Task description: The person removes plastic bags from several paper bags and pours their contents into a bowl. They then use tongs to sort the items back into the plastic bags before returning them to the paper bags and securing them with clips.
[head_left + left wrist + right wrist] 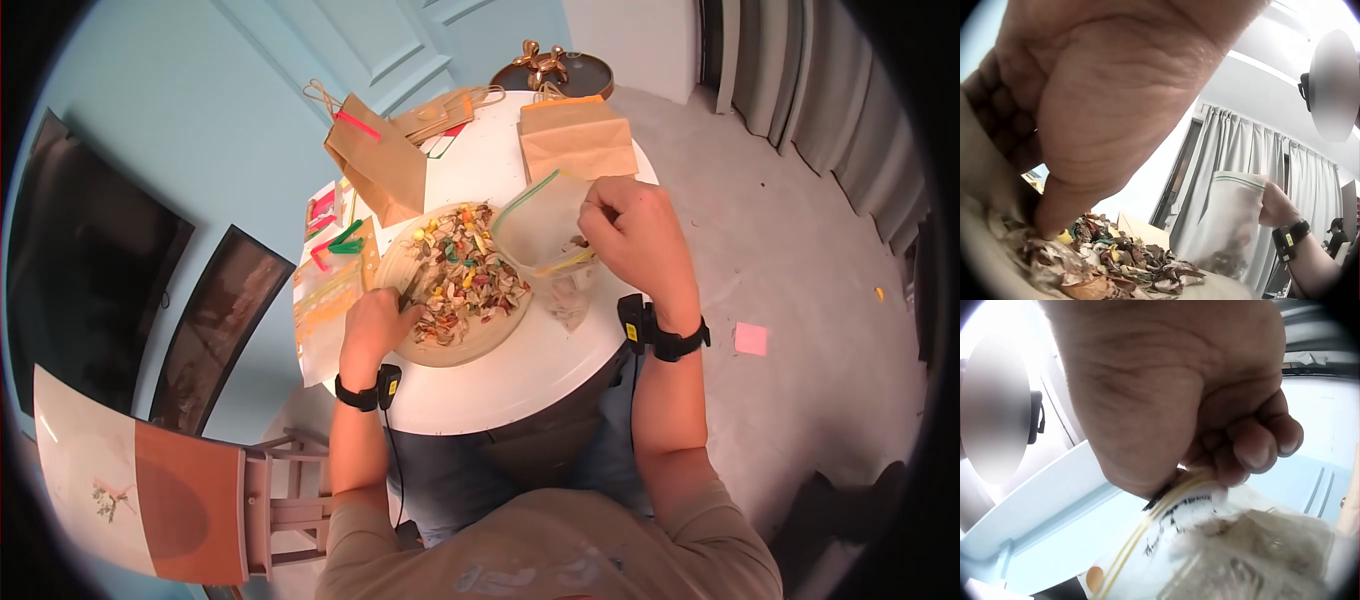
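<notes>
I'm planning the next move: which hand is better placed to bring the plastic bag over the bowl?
Probably the right: the right hand pinches the plastic bag beside the bowl, while the left hand is at the bowl's opposite side, away from the bag.

I see room between the bowl (450,357) and the person (550,540); a clear bag (540,228) blocks the person's right, paper bags (578,150) the far side.
</notes>
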{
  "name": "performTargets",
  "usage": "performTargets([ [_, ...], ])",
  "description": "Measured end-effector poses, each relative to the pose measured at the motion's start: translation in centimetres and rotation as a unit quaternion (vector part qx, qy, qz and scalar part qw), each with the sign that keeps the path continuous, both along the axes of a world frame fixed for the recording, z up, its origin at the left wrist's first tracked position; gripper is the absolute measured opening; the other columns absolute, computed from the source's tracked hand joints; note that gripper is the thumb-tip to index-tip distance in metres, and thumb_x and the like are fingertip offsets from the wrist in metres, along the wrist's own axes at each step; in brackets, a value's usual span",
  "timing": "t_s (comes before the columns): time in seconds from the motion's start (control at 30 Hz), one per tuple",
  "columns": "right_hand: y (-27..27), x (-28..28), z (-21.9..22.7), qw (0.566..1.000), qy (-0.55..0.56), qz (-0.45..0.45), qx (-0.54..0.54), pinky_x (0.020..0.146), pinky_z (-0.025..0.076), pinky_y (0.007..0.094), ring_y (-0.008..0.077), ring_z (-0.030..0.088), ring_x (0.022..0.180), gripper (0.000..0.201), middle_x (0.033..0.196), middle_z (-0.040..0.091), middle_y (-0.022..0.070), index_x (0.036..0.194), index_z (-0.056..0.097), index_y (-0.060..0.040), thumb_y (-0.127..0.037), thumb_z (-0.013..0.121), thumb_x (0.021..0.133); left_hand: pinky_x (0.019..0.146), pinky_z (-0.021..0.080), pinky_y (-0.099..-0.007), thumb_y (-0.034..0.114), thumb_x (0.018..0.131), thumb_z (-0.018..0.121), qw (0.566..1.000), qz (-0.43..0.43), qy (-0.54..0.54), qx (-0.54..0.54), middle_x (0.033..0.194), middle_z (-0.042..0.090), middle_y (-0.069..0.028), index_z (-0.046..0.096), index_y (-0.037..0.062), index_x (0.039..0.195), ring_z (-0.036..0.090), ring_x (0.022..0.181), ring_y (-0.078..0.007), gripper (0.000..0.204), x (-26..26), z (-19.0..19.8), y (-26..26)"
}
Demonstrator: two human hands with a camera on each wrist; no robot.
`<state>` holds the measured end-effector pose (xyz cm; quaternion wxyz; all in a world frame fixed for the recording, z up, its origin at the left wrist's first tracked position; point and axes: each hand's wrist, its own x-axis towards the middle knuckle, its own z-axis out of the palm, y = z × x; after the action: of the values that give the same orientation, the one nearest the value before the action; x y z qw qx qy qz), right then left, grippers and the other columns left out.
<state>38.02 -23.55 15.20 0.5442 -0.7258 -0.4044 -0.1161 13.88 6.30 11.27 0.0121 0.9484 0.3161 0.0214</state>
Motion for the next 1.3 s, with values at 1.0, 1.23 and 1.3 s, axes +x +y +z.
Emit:
performTargets([
  [1.0,-0.4,-4.3,2.7,0.986,-0.114,0.12,-0.006,0.07,0.056,0.0344,0.0292,0.072,0.091,0.048,0.103,0.076,0.0127,0.132,0.072,-0.0015,-0.016,0.087,0.089,0.086,0.06,-0.0352,-0.005,0.09,0.086,0.878,-0.165,-0.428,-0.137,0.106,0.077,-0.0154,0.066,-0.0007,0.107,0.076,0.094,-0.0255,0.027,-1.7,4.2,-12.1],
  [1.23,1.6,-3.0,0.8,0.954,0.095,0.257,-0.119,0.089,0.059,0.0355,0.0266,0.075,0.101,0.04,0.111,0.08,0.013,0.125,0.074,-0.0011,-0.011,0.087,0.089,0.095,0.058,-0.0297,-0.01,0.093,0.082,0.796,-0.15,-0.487,-0.327,0.116,0.073,-0.0071,0.057,0.0026,0.148,0.072,0.11,-0.0149,0.061,-2.9,2.3,-10.7],
  [1.3,1.8,-2.7,0.3,0.942,0.13,0.292,-0.105,0.088,0.059,0.0364,0.0256,0.075,0.097,0.03,0.108,0.081,0.0124,0.117,0.077,-0.0003,-0.009,0.085,0.09,0.096,0.057,-0.0285,-0.011,0.093,0.081,0.743,-0.154,-0.528,-0.382,0.115,0.073,-0.006,0.056,0.0028,0.15,0.071,0.112,-0.0141,0.064,-3.1,1.9,-10.6],
])
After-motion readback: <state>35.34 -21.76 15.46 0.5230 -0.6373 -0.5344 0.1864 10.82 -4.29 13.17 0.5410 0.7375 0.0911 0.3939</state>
